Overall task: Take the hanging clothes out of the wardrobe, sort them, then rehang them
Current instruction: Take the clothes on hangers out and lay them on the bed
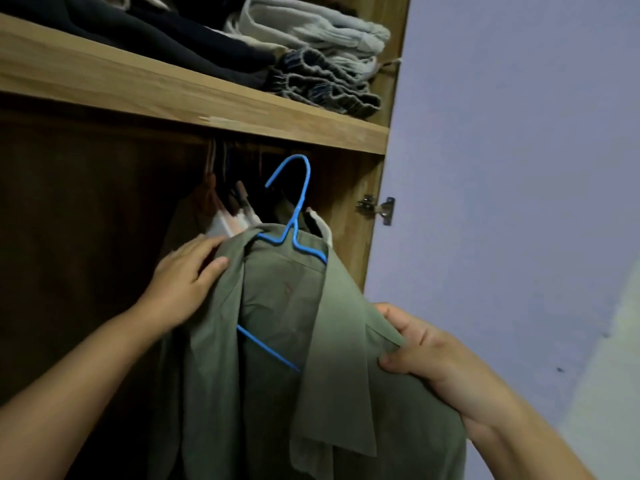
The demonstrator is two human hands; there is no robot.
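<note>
Wood of the brown wardrobe (86, 209) fills the left side, dark inside under the light wooden shelf (194, 98). On the left part of this shelf lie folded dark clothes (166, 36); toward its right end there is a pile of folded pale grey clothes (311, 26), and a dark patterned piece with pale edges (322, 84) lies below this pile, near the front edge of the shelf.

Under the shelf the left hand (183, 282) comes from the lower left. Its fingers are stretched and a little apart, and they rest on the left shoulder of the olive-green shirt (277, 358); the thumb lies on the cloth too. Behind this hand some other hanging clothes (228, 216) are seen in the dark, too dim to tell their colours well.

The green shirt hangs on a thin blue wire hanger (298, 209). The hook of the hanger points up just below the front edge of the shelf; I cannot tell if it touches a rail. The bottom bar of the hanger shows between the open fronts of the shirt.

On the right, the right hand (433, 355) pinches the right shoulder of the shirt, fingers curled and clamped on the cloth. A metal hinge (377, 209) sits on the right wall of the wardrobe, and beyond it is a pale violet wall (519, 168).
</note>
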